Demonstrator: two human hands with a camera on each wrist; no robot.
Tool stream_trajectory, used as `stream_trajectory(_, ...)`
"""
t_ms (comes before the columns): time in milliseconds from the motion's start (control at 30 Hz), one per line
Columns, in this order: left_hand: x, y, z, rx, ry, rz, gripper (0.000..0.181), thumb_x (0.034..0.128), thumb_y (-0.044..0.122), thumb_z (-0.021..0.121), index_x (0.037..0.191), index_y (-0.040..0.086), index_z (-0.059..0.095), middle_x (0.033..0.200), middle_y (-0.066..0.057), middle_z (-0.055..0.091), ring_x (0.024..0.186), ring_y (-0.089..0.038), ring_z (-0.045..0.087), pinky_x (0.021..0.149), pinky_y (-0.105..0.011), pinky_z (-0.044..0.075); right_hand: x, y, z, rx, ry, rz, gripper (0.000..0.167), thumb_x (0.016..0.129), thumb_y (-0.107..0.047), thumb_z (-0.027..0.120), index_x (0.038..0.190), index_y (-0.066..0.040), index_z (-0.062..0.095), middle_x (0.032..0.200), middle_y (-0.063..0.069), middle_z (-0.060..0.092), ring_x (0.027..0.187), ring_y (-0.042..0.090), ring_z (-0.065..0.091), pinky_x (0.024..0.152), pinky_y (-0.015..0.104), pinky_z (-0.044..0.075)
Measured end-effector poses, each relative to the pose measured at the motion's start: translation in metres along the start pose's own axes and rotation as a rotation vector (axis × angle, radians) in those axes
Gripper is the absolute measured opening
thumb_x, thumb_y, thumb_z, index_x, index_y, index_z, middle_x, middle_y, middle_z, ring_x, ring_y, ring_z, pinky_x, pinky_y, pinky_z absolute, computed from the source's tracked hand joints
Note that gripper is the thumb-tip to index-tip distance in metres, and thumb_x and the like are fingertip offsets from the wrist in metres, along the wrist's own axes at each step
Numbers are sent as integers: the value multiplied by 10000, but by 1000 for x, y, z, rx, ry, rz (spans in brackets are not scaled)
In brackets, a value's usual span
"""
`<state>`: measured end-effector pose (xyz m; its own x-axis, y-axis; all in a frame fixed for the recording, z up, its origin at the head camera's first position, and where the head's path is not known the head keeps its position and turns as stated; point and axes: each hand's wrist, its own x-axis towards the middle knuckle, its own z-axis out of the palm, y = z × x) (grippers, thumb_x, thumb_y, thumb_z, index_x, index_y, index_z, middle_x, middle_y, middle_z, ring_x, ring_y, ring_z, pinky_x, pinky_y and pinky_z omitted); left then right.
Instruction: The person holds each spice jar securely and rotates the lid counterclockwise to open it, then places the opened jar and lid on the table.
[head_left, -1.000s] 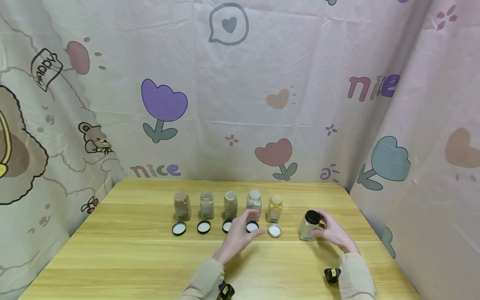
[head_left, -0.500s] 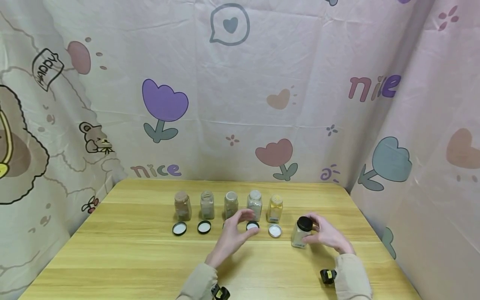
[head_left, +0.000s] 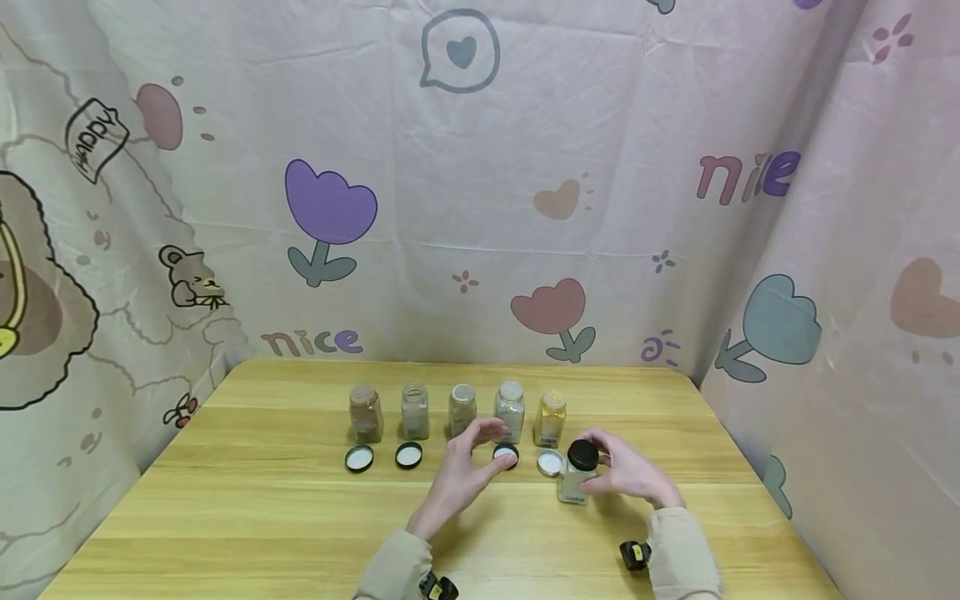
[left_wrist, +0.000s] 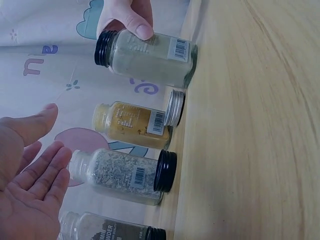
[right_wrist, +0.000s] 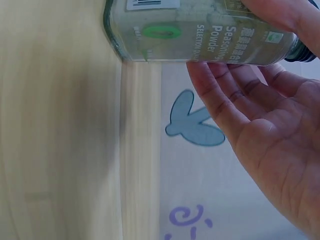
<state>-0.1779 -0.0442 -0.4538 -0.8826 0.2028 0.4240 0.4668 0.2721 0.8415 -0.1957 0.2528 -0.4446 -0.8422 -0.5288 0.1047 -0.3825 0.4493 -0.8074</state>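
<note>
My right hand [head_left: 632, 473] grips a glass seasoning jar [head_left: 576, 483] with a black lid [head_left: 582, 455], thumb on one side and fingers on the other. Pale powder fills this jar, and its label reads "Seasoning Powder" in the right wrist view. My left hand [head_left: 459, 475] hovers with fingers apart and nothing in it, near an upturned black lid [head_left: 506, 456]. Behind it stands an uncapped jar of grey-white flakes [left_wrist: 125, 172]. Just left of the held jar lie a silver lid [head_left: 550, 462] and, farther back, a jar of yellow powder [head_left: 550, 419].
Farther left along the row stand a brown-powder jar [head_left: 366, 414], a greyish jar [head_left: 415, 412] and another jar [head_left: 462, 408], all uncapped. Upturned black lids [head_left: 359, 458] lie before them. A printed curtain [head_left: 450, 167] borders the wooden table [head_left: 247, 517].
My right hand has carried the black-lidded jar leftward and nearer to me, beside the silver lid. My left hand has drifted slightly left, still holding nothing.
</note>
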Motion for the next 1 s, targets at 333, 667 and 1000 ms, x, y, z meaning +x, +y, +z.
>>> stream_trajectory(333, -1, 3, -1, -17, -13, 41, 445, 851, 135, 798, 1243, 39, 611, 1206, -126, 720, 1145, -271, 685, 1081, -454, 530, 17, -11, 20, -26, -24, -42, 577, 701, -67, 850, 1198, -22, 561, 1166, 124, 660, 1125, 116, 613, 1074, 659, 464)
stream_trajectory(667, -1, 2, -1, -45, -18, 68, 444, 844, 161, 807, 1229, 32, 628, 1164, -104, 735, 1100, -234, 702, 1063, -392, 547, 31, -22, 38, -70, -22, -53, 563, 707, -86, 858, 1187, -52, 565, 1123, 81, 682, 1109, 194, 636, 1030, 471, 534)
stream_trajectory(1000, -1, -1, -1, -51, -1, 142, 452, 846, 173, 806, 1226, -2, 635, 1170, -164, 712, 1069, -258, 714, 1039, -362, 563, 48, -34, 60, -69, -21, -41, 539, 726, -130, 866, 1180, -60, 584, 1116, 56, 699, 1082, 215, 674, 978, 267, 538)
